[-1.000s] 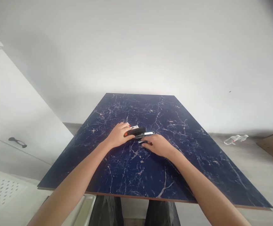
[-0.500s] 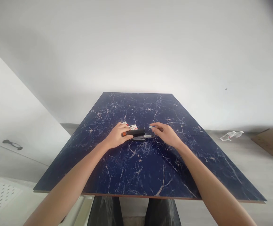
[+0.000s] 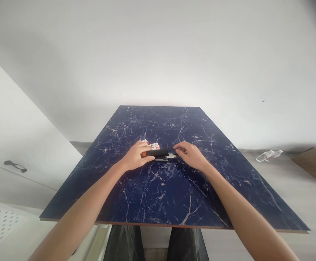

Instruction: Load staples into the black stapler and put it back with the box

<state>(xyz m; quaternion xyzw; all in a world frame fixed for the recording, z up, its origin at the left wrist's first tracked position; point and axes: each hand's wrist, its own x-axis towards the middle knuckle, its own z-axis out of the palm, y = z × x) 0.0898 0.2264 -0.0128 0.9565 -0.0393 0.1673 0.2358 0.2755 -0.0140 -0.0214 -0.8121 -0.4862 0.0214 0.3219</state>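
A black stapler [image 3: 159, 153] with an orange end lies on the dark blue marbled table [image 3: 168, 188], its metal rail sticking out to the right. My left hand [image 3: 136, 156] is closed over the stapler's left, orange end. My right hand [image 3: 191, 154] has its fingers pinched at the right tip of the metal rail; what the fingertips hold there is too small to make out. A small white and red box [image 3: 152, 145] lies just behind the stapler, partly hidden by my left fingers.
A white cabinet with a dark handle [image 3: 15, 165] stands to the left. A white perforated surface [image 3: 0, 224] is at the lower left. On the floor to the right lie a clear plastic bottle [image 3: 269, 155] and a piece of cardboard [image 3: 314, 166].
My right hand rose from the table in front of the stapler and moved to the right tip of its rail. My left hand stayed on the stapler.
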